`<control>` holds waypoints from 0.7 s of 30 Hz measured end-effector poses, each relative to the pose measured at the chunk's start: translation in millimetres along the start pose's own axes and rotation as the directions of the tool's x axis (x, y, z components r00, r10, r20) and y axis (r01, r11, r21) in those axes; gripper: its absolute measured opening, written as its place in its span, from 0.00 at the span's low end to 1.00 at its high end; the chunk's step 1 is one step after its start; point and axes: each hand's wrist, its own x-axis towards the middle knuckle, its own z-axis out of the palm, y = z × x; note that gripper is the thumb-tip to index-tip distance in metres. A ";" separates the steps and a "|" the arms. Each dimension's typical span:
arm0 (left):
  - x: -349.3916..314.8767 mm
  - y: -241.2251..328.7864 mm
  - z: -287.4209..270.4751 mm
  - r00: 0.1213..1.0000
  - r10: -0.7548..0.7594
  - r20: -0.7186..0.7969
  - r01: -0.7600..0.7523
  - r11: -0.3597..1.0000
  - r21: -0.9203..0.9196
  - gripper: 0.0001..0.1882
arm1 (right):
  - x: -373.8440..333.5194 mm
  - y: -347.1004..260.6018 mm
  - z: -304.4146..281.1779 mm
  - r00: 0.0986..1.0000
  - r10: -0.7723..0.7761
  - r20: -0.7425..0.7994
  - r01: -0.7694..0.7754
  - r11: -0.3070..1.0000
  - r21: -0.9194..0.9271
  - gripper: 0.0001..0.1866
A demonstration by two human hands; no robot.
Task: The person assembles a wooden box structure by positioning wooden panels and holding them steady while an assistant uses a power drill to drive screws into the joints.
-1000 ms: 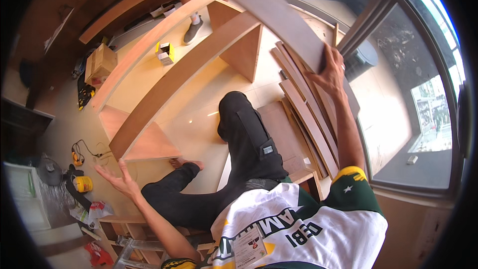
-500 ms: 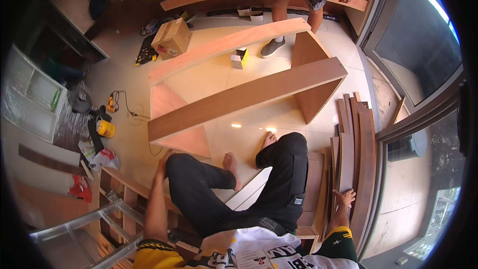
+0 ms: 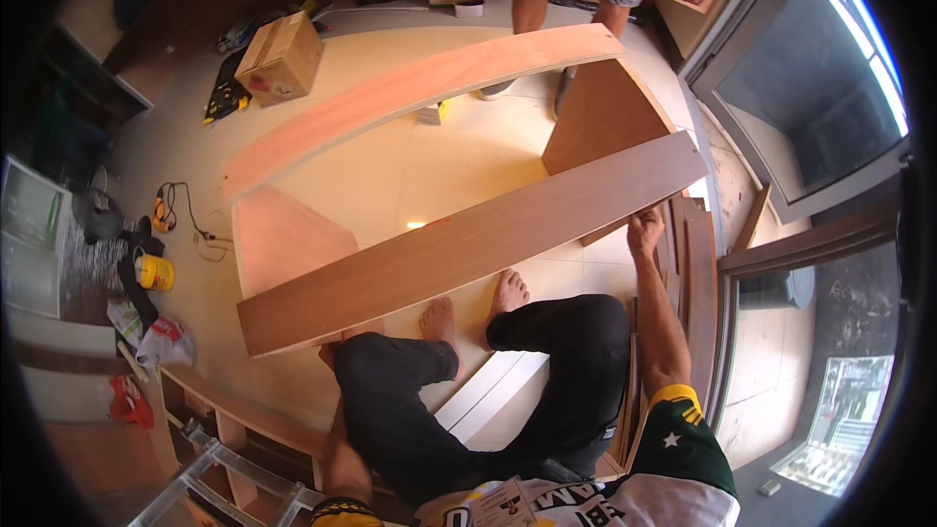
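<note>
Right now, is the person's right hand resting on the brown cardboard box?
No, the right hand touches the long dark brown wooden board; the brown cardboard box sits far off.

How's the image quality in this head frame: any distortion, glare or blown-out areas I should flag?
Head view: strong fisheye bends the long brown board and the paler board behind it; black vignette rings the frame; the window at right is partly blown out; a small bright glare spot sits on the floor; the right hand looks sharp.

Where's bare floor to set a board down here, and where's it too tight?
Free: the tile patch inside the frame, bordered by the light long panel, the dark long panel and the end boards. Also tile between the cardboard box and the light panel. Crowded: stacked boards by the right hand; tools and cord at left.
</note>
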 end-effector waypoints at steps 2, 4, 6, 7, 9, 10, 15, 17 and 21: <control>15.1 2.0 -9.8 0.991 0.094 -0.101 -0.088 0.994 0.057 0.25 | -5.4 -63.8 17.4 0.991 -0.077 0.114 0.088 0.992 -0.094 0.17; 25.0 48.0 -3.5 0.976 0.159 -0.151 -0.153 0.987 0.050 0.23 | 2.0 -83.3 7.7 0.986 -0.107 0.131 0.123 0.985 -0.119 0.18; 38.9 104.8 2.6 0.953 0.235 -0.192 -0.233 0.972 0.038 0.20 | 9.3 -106.3 7.7 0.982 -0.160 0.097 0.172 0.976 -0.130 0.18; 52.6 115.7 -0.6 0.936 0.281 -0.213 -0.276 0.960 0.054 0.21 | 13.5 -119.5 20.3 0.984 -0.156 0.090 0.167 0.976 -0.139 0.18; 87.2 135.7 -7.3 0.894 0.370 -0.254 -0.361 0.929 0.082 0.23 | 35.1 -138.1 40.7 0.971 -0.224 0.079 0.234 0.962 -0.144 0.17; 97.6 153.4 -6.4 0.890 0.388 -0.239 -0.381 0.921 0.075 0.22 | 45.6 -140.1 47.8 0.955 -0.285 0.080 0.294 0.944 -0.151 0.16; 164.0 203.6 -16.3 0.934 0.354 -0.045 -0.324 0.895 0.308 0.20 | 97.2 -174.6 90.0 0.922 -0.261 0.286 0.361 0.845 -0.395 0.17; 185.2 191.3 -2.5 0.965 0.263 0.025 -0.250 0.881 0.402 0.19 | 109.6 -158.4 110.3 0.911 -0.208 0.356 0.362 0.816 -0.450 0.17; 215.3 163.3 35.3 0.983 0.140 0.120 -0.180 0.861 0.475 0.19 | 126.9 -115.0 151.5 0.893 -0.094 0.440 0.346 0.767 -0.540 0.17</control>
